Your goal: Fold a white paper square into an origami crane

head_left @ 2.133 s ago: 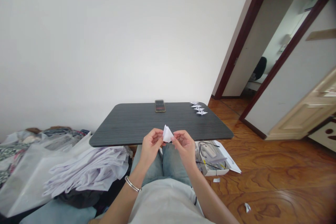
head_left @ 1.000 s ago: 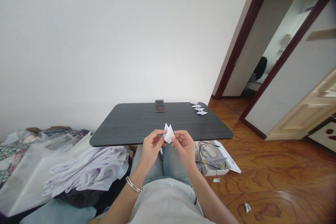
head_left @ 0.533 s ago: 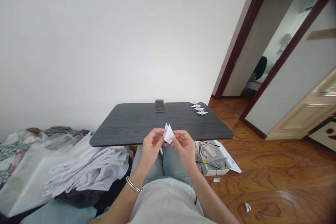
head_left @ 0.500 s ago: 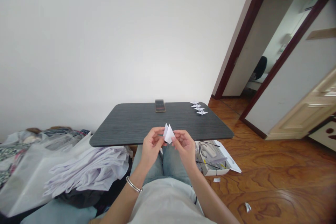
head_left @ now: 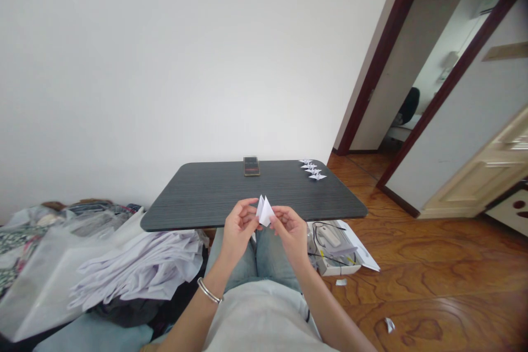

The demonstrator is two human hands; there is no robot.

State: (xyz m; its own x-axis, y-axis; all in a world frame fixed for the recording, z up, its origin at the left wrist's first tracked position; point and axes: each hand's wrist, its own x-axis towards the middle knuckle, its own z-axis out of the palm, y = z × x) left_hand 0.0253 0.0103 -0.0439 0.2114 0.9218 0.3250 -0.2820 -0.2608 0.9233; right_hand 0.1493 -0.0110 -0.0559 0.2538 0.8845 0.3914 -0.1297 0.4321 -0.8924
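Note:
A small white folded paper (head_left: 265, 213) with two upright points is held between my hands, just above the near edge of the dark table (head_left: 214, 192). My left hand (head_left: 239, 225) pinches its left side between thumb and fingers. On the other side my right hand (head_left: 290, 225) grips the paper's right lower corner, thumb in front. Several white origami cranes (head_left: 312, 170) stand in a row at the table's far right. At the back middle sits a small clear box-like stand (head_left: 251, 166).
Left of the table lie heaped clothes and white cloth (head_left: 140, 269). Under its right side a white box (head_left: 336, 269) holds cables and papers. Paper scraps (head_left: 389, 325) lie on the wooden floor (head_left: 445, 275). A doorway frame (head_left: 363, 104) stands to the right.
Both hands stay almost in place on the folded paper, which has shifted and tilted only very slightly. The cranes and the stand have not moved.

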